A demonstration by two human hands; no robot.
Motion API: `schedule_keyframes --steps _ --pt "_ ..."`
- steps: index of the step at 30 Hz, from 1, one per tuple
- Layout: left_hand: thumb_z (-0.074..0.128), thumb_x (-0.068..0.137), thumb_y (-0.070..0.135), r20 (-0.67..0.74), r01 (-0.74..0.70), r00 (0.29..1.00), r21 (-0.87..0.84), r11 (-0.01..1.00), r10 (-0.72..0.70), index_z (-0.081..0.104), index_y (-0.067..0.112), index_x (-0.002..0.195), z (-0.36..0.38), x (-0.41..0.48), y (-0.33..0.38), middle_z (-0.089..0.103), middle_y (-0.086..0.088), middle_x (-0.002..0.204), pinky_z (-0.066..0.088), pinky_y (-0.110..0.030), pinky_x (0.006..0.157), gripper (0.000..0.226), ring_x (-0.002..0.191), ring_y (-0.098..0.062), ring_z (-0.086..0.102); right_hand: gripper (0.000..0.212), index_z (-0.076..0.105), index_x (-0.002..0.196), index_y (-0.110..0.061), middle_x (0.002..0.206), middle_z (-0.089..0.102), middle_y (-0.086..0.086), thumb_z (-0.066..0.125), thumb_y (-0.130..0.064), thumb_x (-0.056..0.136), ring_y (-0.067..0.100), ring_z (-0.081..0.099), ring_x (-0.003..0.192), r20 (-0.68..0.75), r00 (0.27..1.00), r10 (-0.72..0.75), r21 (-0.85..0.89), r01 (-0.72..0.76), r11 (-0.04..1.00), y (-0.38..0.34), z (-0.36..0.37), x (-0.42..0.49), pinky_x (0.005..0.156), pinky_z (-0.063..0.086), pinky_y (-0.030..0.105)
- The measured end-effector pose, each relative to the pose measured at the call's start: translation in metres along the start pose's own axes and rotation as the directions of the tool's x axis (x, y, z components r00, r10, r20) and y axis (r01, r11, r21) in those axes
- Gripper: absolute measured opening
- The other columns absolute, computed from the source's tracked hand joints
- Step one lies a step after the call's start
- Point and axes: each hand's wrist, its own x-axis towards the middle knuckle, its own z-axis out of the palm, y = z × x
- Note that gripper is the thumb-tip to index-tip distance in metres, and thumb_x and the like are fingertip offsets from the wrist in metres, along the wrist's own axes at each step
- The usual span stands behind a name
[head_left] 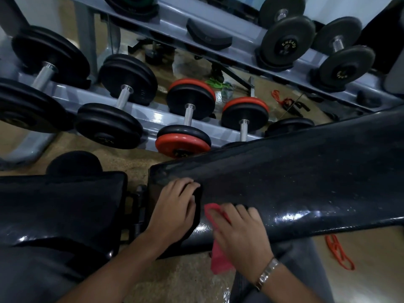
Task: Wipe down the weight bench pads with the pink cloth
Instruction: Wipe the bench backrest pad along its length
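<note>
Left grip (175,206) clamped on the pad (306,182) end. Right grip (238,232), fingers flat and apart, presses the cloth (219,259) onto the pad just beside it.

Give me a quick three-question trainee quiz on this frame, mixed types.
1. Which hand presses the cloth on the back pad? A left, B right, C both.
2. True or false: the left hand touches nothing.
3. How many dumbbells on the rack have red plates?
Key: 1 B, the right hand. 2 False, it grips the back pad's end. 3 Two.
</note>
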Motion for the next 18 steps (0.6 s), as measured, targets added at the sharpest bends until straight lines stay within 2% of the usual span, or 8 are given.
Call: schedule_keyframes --steps 4,5,8,10,14,15,18 --pt "0.049 0.092 0.016 0.015 0.016 1.000 0.018 1.000 -0.017 0.059 0.017 0.127 0.002 0.000 -0.003 0.055 0.003 0.125 0.042 -0.032 0.095 0.037 0.116 -0.019 0.052 0.037 0.067 0.117 -0.023 0.091 0.058 0.001 0.053 -0.027 0.082 0.023 0.055 0.072 -0.039 0.972 0.231 -0.053 -0.232 0.971 0.011 -0.002 0.022 0.068 0.036 0.039" --pt "0.050 0.092 0.015 0.018 0.014 1.000 0.015 1.000 -0.014 0.059 0.017 0.127 0.003 0.000 -0.004 0.056 0.002 0.125 0.041 -0.032 0.094 0.037 0.115 -0.020 0.053 0.038 0.066 0.118 -0.023 0.091 0.057 0.001 0.053 -0.028 0.082 0.022 0.056 0.072 -0.035 0.972 0.234 -0.062 -0.236 0.970 0.006 -0.001 0.024 0.069 0.036 0.039" --pt "0.050 0.094 0.016 0.020 0.003 1.000 0.021 1.000 -0.003 0.059 0.016 0.129 0.005 -0.002 -0.007 0.056 0.002 0.126 0.039 -0.030 0.092 0.035 0.114 -0.020 0.052 0.038 0.065 0.120 -0.021 0.089 0.055 0.001 0.062 -0.030 0.084 0.021 0.056 0.069 -0.001 0.993 0.119 -0.034 -0.119 0.992 -0.010 0.002 0.013 0.069 0.037 0.038" --pt "0.049 0.094 0.016 0.021 0.004 1.000 0.024 1.000 -0.005 0.058 0.017 0.128 0.005 -0.001 -0.006 0.056 0.001 0.126 0.039 -0.031 0.093 0.036 0.115 -0.020 0.052 0.036 0.065 0.118 -0.022 0.087 0.054 0.001 0.060 -0.031 0.085 0.022 0.055 0.068 -0.024 0.995 0.094 -0.017 -0.095 0.995 0.001 0.000 0.013 0.067 0.037 0.039" --pt "0.047 0.086 0.017 0.045 0.014 0.999 0.034 0.999 -0.016 0.056 0.016 0.130 0.008 0.001 -0.006 0.054 0.000 0.128 0.042 -0.035 0.095 0.044 0.117 -0.022 0.052 0.037 0.068 0.112 -0.020 0.086 0.056 0.005 0.053 -0.033 0.081 0.025 0.054 0.066 -0.052 0.960 0.277 -0.042 -0.279 0.959 0.026 0.002 0.041 0.066 0.036 0.039" --pt "0.047 0.086 0.017 0.049 0.013 0.999 0.031 0.999 -0.015 0.056 0.016 0.130 0.008 0.001 -0.007 0.054 -0.001 0.128 0.042 -0.036 0.095 0.044 0.117 -0.023 0.052 0.036 0.068 0.110 -0.018 0.087 0.056 0.006 0.054 -0.032 0.080 0.026 0.055 0.066 -0.054 0.959 0.279 -0.061 -0.282 0.957 0.022 0.004 0.044 0.066 0.036 0.039" --pt "0.049 0.088 0.019 0.047 -0.002 0.999 0.013 1.000 0.001 0.055 0.015 0.131 0.008 0.000 -0.009 0.053 -0.002 0.130 0.042 -0.037 0.095 0.043 0.117 -0.023 0.052 0.031 0.067 0.105 -0.017 0.085 0.054 0.005 0.062 -0.030 0.078 0.025 0.054 0.067 -0.011 0.992 0.126 -0.077 -0.127 0.989 0.000 0.008 0.036 0.065 0.040 0.040"
